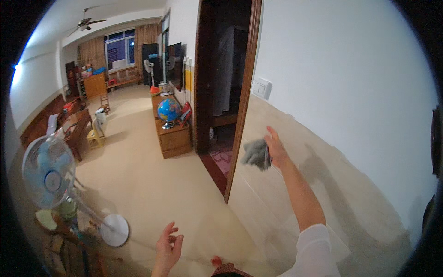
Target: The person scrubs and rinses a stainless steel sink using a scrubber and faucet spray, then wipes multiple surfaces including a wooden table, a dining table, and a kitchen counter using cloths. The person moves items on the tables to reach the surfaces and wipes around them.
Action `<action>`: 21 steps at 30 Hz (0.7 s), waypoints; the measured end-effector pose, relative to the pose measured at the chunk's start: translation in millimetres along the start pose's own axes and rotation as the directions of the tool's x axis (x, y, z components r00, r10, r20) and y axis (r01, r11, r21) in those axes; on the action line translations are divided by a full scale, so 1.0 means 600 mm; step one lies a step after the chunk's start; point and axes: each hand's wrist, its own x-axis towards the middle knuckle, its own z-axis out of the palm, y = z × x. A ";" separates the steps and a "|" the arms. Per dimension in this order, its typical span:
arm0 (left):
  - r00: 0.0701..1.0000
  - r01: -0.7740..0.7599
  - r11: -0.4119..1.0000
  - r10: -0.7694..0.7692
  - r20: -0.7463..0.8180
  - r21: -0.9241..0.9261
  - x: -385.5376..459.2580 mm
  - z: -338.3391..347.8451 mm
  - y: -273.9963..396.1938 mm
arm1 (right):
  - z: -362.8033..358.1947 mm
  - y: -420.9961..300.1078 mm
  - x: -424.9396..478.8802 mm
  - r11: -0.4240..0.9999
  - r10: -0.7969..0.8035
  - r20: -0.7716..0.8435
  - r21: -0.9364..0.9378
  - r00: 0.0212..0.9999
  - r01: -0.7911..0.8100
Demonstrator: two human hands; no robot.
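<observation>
My right hand is stretched forward and grips a crumpled grey cloth, its index finger pointing up. Cloth and hand are in front of the beige tiled lower wall, just right of the wooden door frame; whether the cloth touches the tiles I cannot tell. Above the hand, a white light switch is fixed to the wall. Low in the view, my left hand hangs over the floor with nothing in it, fingers curled but apart.
A standing fan with a round white base is at the left. Beyond the dark doorway, a globe stands on a low wooden cabinet. A yellow stool sits beside a wooden table.
</observation>
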 end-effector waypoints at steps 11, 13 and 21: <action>0.370 0.868 0.324 -0.928 -0.054 0.377 0.160 -0.230 -0.677 | -0.017 0.031 0.446 0.905 -0.209 -0.414 0.261 0.886 0.335; 0.102 0.977 0.075 -0.986 -0.128 0.198 0.108 -0.294 -0.702 | 0.064 0.013 0.444 0.926 -0.023 -0.466 0.323 0.885 0.194; -0.220 0.942 -0.208 -0.975 -0.016 -0.263 0.331 -0.370 -0.880 | 0.177 0.127 0.567 0.947 -0.189 -0.570 0.109 0.800 0.302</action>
